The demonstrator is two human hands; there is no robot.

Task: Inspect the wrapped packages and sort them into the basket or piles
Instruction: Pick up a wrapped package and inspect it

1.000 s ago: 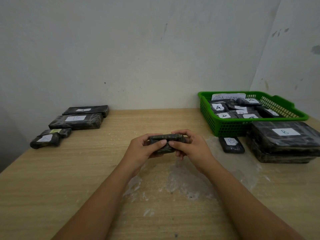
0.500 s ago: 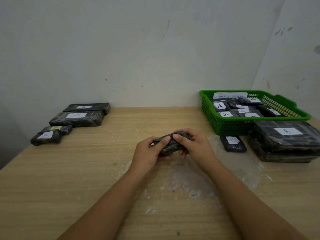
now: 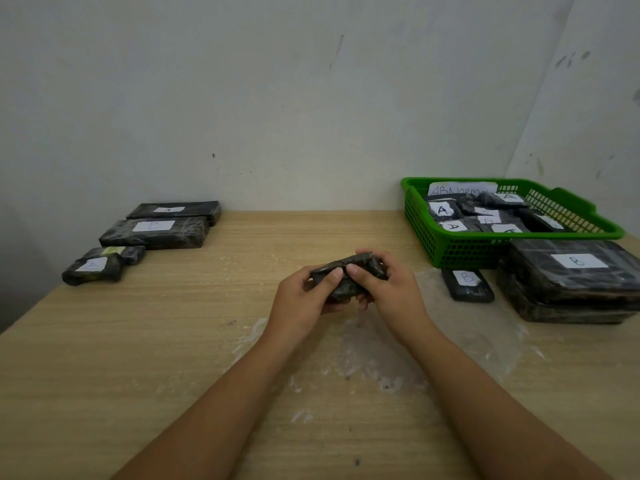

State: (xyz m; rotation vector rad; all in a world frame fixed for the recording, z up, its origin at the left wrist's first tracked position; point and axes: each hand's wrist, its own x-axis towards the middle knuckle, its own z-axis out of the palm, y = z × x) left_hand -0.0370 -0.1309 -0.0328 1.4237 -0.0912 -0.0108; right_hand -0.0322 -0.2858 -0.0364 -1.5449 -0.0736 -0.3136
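Note:
A small dark wrapped package (image 3: 349, 275) is held above the middle of the wooden table, tilted with its right end higher. My left hand (image 3: 304, 299) grips its left end, thumb on top. My right hand (image 3: 388, 289) grips its right end, thumb pressed beside the left thumb. No label shows on it. A green basket (image 3: 422, 230) at the back right holds several labelled packages under a paper sign. On the left lie piles: a long package marked A (image 3: 175, 211), a long one marked B (image 3: 154, 233) and two small ones (image 3: 93, 270).
A small package marked B (image 3: 467, 285) lies in front of the basket, next to a stack of large packages marked B (image 3: 571, 278) at the right edge. A sheet of clear film (image 3: 381, 355) covers the table under my hands. White walls close the back and right.
The package has been turned in my hands, from lying level to tilted with the right end up. Both hands stayed on it at the table's middle.

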